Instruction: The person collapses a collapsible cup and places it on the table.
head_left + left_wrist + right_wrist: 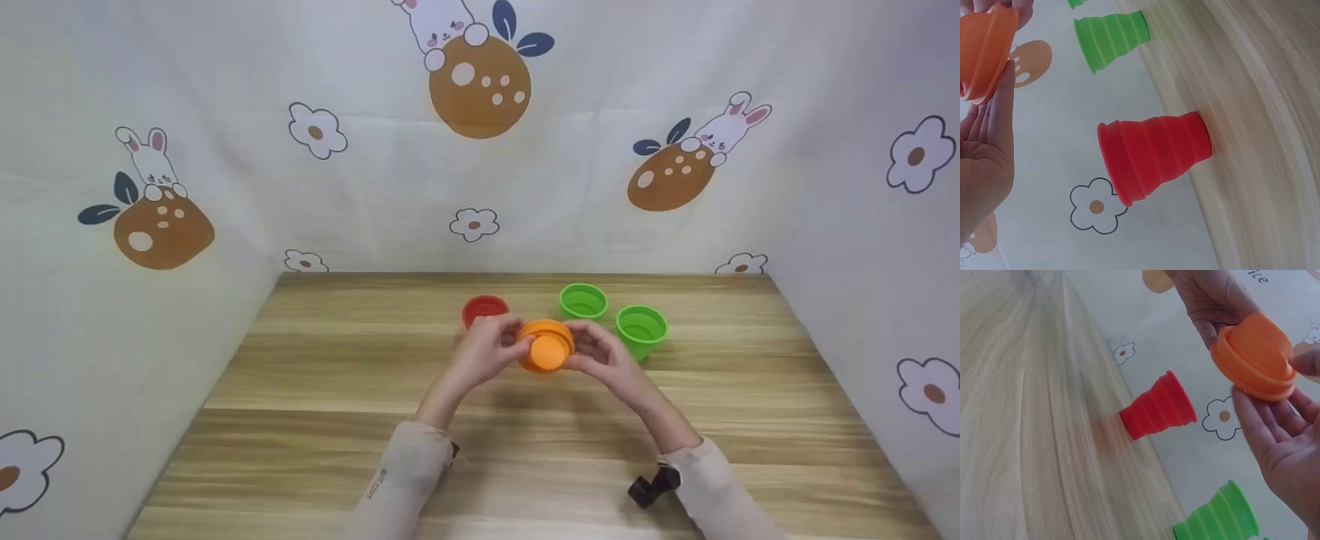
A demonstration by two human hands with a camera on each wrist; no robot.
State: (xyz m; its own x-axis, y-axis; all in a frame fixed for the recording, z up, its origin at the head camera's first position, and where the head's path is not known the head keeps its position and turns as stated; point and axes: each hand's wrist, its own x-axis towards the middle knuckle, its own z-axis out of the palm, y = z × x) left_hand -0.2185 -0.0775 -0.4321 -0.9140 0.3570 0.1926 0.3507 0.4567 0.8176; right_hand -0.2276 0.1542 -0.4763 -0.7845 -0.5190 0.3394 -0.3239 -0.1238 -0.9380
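Note:
Both hands hold an orange collapsible cup [548, 352] up above the table, its base turned toward the head camera. The cup is partly folded, with its rings pushed together, as the right wrist view shows. My left hand [489, 349] grips its left side, thumb on the base and fingers behind the rim. On the opposite side my right hand [609, 361] holds the rim between thumb and fingers. A red collapsible cup [1154, 152] stands upright and extended just behind the left hand. Behind the right hand are a green cup [583, 301] and a second green cup [642, 330], both extended.
The wood-grain table [315, 450] ends at a pale curtain [375, 195] printed with rabbits, oranges and flowers, which encloses the back and both sides. A black wrist device [654, 486] sits at the right sleeve.

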